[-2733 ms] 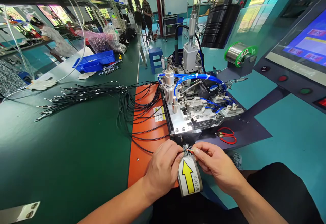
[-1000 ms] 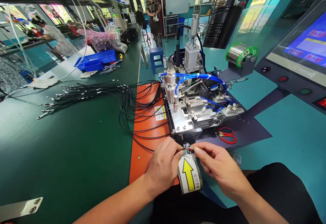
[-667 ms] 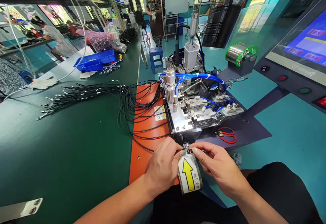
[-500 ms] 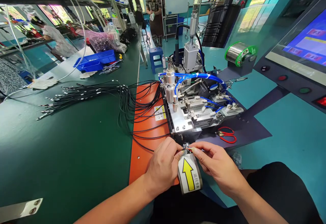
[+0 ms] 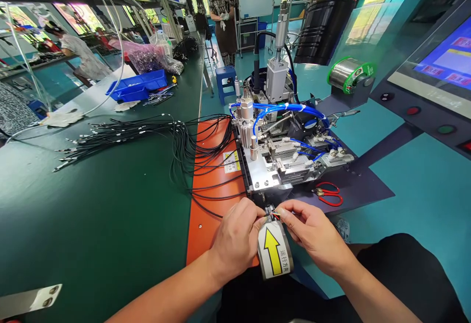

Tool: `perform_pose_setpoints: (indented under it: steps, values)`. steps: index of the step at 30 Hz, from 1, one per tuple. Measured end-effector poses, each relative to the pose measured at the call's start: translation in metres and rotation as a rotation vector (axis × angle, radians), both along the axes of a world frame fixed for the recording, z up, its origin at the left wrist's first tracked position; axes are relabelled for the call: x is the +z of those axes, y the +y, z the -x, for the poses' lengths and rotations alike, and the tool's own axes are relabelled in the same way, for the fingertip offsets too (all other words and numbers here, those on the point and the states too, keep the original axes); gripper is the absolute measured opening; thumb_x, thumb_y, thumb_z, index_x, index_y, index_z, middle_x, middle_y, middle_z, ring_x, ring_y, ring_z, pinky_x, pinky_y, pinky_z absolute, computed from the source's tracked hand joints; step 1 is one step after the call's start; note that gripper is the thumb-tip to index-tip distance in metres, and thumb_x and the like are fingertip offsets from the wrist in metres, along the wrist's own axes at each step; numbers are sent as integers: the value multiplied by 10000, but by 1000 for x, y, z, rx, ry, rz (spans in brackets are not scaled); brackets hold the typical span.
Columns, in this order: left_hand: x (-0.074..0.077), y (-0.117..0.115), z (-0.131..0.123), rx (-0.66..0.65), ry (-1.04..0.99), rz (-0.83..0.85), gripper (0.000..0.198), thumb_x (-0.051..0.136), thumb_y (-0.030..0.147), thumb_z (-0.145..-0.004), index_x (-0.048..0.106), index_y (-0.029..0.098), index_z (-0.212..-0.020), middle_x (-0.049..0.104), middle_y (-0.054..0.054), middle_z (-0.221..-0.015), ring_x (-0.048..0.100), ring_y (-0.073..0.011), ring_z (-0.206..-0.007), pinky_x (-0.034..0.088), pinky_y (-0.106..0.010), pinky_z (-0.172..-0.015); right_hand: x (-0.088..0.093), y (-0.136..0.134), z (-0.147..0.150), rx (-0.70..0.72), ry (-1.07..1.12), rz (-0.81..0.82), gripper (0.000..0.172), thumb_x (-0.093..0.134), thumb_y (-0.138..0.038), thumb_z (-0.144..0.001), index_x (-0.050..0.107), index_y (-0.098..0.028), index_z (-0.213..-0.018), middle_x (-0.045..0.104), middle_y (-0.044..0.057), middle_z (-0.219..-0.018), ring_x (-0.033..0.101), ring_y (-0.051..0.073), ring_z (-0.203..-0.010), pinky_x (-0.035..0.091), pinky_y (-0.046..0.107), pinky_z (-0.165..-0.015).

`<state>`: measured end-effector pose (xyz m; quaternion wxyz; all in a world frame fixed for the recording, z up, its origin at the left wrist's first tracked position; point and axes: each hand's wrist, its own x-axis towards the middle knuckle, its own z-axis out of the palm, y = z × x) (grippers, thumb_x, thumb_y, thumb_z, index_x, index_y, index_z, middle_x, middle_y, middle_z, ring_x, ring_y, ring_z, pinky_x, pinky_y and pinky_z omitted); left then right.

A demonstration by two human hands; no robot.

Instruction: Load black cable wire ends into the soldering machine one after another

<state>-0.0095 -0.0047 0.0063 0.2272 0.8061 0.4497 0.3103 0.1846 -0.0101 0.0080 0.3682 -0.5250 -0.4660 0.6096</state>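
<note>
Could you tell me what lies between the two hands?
Head view: thin coloured wire ends above the yellow-arrow plate, pinched by left hand and right hand.

A single head-worn camera looks forward and down from just above and behind the left hand [image 5: 235, 237] and right hand [image 5: 312, 235], close to them, the counter [image 5: 91, 215] stretching away beyond them
</note>
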Motion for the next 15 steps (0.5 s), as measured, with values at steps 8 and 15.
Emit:
perform_pose_setpoints:
  steps: [8,15]
  values:
    - [-5,2,1,6,-4,-56,185,518,158,-960,666,174,-1070,589,-58,-889,549,-177,-835,472,-298,-729,-9,10,-1,20,-157,-105,299,524,-429,-967,664,-177,-887,551,-7,-734,418,113,-619,323,233,-525]
    - [-5,3,2,-12,18,-37,318,504,63,-919,658,190,-1166,587,-60,-910,548,-185,-852,487,-302,-733,-16,15,-2,0,-183,-139,288,519,-422,-969,653,-181,-885,623,9,-804,518,146,-727,403,252,-647]
